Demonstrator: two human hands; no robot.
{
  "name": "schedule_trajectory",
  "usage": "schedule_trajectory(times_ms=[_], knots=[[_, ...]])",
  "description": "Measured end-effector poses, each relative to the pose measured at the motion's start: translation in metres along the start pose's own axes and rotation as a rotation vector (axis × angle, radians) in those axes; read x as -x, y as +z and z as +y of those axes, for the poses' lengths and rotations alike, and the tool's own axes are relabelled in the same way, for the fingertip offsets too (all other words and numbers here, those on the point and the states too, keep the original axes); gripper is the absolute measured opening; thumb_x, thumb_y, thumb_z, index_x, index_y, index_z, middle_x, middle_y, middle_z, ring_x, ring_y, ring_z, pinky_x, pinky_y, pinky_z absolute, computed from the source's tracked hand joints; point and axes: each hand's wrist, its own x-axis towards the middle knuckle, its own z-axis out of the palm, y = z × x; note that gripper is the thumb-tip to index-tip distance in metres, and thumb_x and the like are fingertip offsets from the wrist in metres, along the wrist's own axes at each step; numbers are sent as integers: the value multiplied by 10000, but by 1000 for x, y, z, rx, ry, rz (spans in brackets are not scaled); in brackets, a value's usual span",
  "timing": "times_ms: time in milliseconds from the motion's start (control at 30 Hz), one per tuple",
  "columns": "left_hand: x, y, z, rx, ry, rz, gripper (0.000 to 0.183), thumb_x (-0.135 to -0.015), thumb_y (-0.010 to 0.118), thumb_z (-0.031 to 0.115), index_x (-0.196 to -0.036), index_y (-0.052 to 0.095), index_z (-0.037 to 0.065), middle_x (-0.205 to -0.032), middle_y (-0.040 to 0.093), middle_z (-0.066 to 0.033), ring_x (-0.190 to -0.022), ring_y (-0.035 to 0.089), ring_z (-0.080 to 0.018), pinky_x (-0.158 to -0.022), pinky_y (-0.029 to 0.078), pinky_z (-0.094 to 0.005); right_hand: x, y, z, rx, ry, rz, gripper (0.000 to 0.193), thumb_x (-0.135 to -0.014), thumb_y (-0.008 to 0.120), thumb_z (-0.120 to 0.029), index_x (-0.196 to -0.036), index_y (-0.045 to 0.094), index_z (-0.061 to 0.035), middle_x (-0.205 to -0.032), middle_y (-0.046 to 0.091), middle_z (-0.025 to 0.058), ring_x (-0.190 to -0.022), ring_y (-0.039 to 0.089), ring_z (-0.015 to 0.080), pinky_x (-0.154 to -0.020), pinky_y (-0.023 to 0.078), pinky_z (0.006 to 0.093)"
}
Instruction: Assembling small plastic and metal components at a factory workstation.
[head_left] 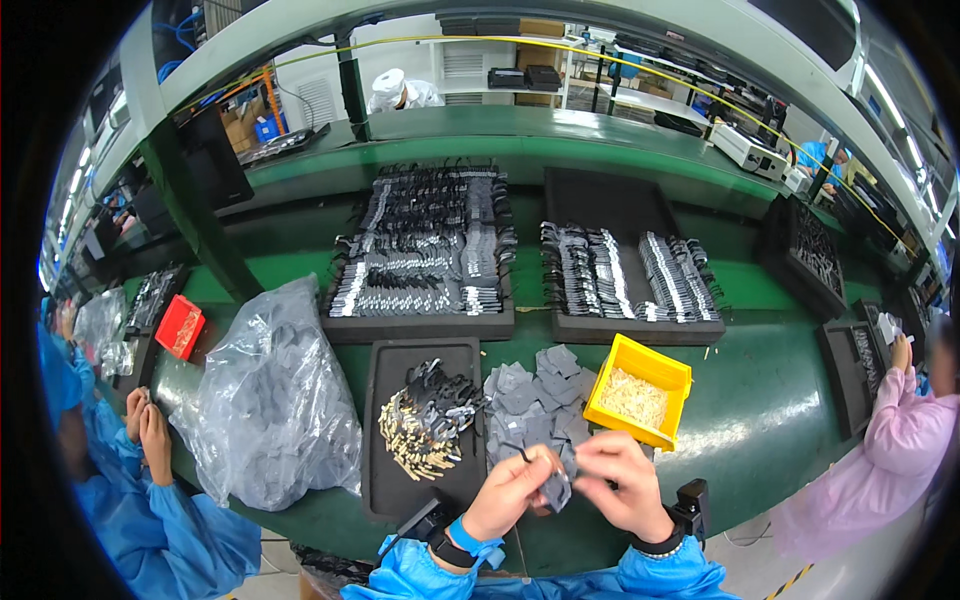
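1. Grasps a small dark grey flat piece with a black lead point(556, 490) in the left hand's point(507, 494) grip, above the near side of the green bench point(745, 475).
2. Bends the right hand's point(627, 484) fingers just beside it; cannot tell that grip's state.
3. Just beyond: heaped grey flat pieces point(518, 392), between a black rectangular tray point(382, 490) and a yellow plastic bin point(655, 362).
4. Farther: two black trays of packed black-and-silver parts point(425, 240).
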Motion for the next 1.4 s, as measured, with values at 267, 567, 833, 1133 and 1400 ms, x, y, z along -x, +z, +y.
schedule_trajectory(times_ms=[267,567,833,1133,1400], knots=[[11,-6,-9,90,-158,-576,424,-936,425,395,-1134,477,23,-842,500,13,-663,449,-42,-592,366,-187,-26,-33,-34,29,-376,-371,195,-663,750,-100,-846,689,-132,-868,626,-4,-880,569,213,-747,453,326],[-4,6,2,-108,-163,-571,390,-959,408,306,-1237,414,33,-825,490,2,-741,437,-57,-658,364,-190,-137,-114,85,873,-174,80,87,-685,667,-87,-734,600,-63,-734,580,68,-767,557,257,-690,447,358],[-3,3,5,-137,-168,-501,372,-966,386,297,-1207,447,21,-838,499,-21,-739,447,-78,-661,374,-211,-136,-107,153,1020,-54,-182,69,-684,657,-140,-670,617,-85,-701,616,37,-795,565,212,-711,434,348],[-4,0,4,-116,-160,-479,375,-968,371,310,-1180,471,17,-833,493,-19,-743,449,-82,-663,377,-214,-131,-112,160,976,114,-257,96,-736,618,-160,-757,675,-85,-777,650,62,-858,586,229,-774,442,366],[-3,3,5,-139,-135,-484,365,-968,378,300,-1175,474,16,-822,481,-14,-738,435,-79,-663,367,-209,-129,-112,168,863,150,-247,155,-809,538,-163,-837,667,-83,-798,650,109,-823,600,281,-752,454,411]])
